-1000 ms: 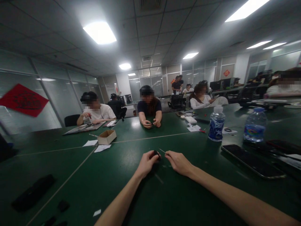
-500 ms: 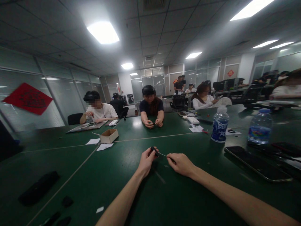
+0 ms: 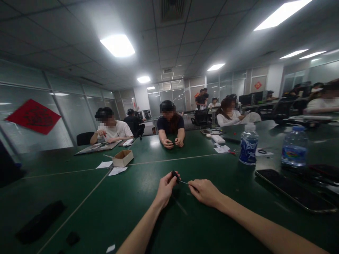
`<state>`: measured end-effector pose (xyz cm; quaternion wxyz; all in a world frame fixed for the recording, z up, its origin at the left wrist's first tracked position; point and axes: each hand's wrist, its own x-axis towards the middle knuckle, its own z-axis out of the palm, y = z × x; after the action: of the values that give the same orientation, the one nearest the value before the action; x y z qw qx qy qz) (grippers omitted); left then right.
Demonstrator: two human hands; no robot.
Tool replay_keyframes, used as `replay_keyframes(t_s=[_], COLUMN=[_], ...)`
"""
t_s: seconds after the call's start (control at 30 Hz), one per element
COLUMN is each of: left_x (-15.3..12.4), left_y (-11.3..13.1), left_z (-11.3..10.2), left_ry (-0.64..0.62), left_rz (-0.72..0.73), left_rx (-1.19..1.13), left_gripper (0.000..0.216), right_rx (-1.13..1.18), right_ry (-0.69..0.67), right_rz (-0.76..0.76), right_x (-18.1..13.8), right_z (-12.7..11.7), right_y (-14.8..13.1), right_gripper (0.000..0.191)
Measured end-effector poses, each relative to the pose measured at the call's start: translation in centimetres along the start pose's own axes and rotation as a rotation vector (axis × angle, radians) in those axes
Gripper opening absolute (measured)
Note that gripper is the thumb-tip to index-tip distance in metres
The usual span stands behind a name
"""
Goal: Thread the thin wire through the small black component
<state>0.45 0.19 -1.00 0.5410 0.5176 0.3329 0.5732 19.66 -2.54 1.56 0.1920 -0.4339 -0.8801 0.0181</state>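
My left hand (image 3: pixel 165 187) pinches a small black part (image 3: pixel 175 175) at its fingertips, held just above the green table (image 3: pixel 127 208). My right hand (image 3: pixel 203 191) grips a thin metal tool (image 3: pixel 183 182) whose tip points left and meets the black part. Both forearms reach in from the bottom edge. The hands are a short gap apart, joined by the tool.
Two water bottles (image 3: pixel 248 144) (image 3: pixel 294 148) and a dark phone (image 3: pixel 293 191) lie to the right. A small cardboard box (image 3: pixel 122 158) with paper slips sits at the left middle. Flat black pieces (image 3: pixel 39 222) lie near left. Several seated people work across the table.
The camera has tilted up slightly, so the hands sit lower in the picture. The black part has come up out of my left fingers and the tool tip now touches it.
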Motion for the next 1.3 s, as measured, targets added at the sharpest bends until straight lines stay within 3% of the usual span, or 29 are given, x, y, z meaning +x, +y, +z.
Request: replay_keyframes(t_s=[0.4,0.57,0.8,1.3], left_x=[-0.4,-0.6,0.3,0.3], left_y=[0.9,1.1,-0.6,-0.5], left_z=[0.4,0.8,-0.3,-0.4], left_ry=[0.002,-0.176,0.072,0.048], left_rz=[0.004,-0.011,0.013,0.007], left_rx=[0.062,0.215,-0.018,0.016], left_gripper=[0.039,0.034,0.045,0.048], right_rx=[0.150,0.296,0.189,0.089], right_ry=[-0.011,0.102,0.068,0.018], right_rz=[-0.033,0.060,0.021,0.002], right_x=[-0.2,0.1,0.0,0.0], right_z=[-0.2,-0.1,0.1,-0.1], right_y=[0.3,0.5,0.1,0.1], right_gripper=[0.031,0.031,0.032,0.032])
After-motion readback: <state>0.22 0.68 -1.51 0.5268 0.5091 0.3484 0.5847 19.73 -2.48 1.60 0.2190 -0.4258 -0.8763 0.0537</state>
